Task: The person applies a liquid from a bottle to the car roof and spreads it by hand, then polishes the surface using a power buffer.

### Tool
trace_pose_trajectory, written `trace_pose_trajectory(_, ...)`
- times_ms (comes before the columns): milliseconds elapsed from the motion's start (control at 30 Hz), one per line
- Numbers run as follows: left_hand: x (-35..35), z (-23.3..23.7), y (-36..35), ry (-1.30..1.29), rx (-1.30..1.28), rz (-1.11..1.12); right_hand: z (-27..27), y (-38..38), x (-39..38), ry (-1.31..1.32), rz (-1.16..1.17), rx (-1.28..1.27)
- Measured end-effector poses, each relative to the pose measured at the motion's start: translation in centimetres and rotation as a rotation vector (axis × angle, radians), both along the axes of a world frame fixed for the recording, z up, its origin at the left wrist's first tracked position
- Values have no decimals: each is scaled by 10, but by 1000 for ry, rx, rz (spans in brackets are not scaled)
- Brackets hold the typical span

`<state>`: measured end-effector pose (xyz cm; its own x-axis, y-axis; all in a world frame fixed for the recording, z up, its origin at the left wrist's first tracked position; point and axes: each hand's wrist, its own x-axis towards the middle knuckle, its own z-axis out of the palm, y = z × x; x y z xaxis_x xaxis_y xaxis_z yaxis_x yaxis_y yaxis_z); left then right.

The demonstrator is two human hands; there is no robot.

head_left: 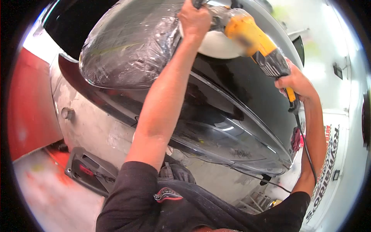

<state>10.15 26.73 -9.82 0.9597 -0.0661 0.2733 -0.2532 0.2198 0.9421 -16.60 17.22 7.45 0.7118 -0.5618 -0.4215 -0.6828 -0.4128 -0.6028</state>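
Observation:
A yellow and black power polisher (266, 46) spans between my two hands, its round white pad (219, 46) close against a glossy black car body (220, 96). My left hand (194, 20) is wrapped around the black front handle beside the polisher's head. At the rear, my right hand (295, 82) closes around the grip. From that end a black power cord (304, 141) hangs past my right forearm. Left of the pad, clear plastic film (123, 46) covers part of the car, wrinkled near my left wrist.
A black tool case (91, 170) sits on the floor at lower left, near a red panel (33, 104). The cord's loop runs under the car's lower edge. On the right stands a wall with a lettered banner (328, 170). A dark red cloth (296, 140) shows beyond the car.

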Motion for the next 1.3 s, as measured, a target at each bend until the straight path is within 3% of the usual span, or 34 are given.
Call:
trace_pose_trajectory(267, -81, 13, -47, -84, -79, -80, -6, -26, -93, -53, -129, 74)
trace_pose_trajectory(600, -306, 26, -161, -102, -102, -521, -14, -35, -334, -104, -551, 102)
trace_pose_trajectory(867, -458, 39, -193, -54, -10, -934, -31, 3, -486, -136, -885, 69)
trace_pose_trajectory(1067, -461, 38, -181, -29, -23, -935, -26, 10, -485, -105, -915, 16)
trace_pose_trajectory(1300, -352, 27, -126, 23, -204, -655, -8, 2, -382, -36, -646, -81)
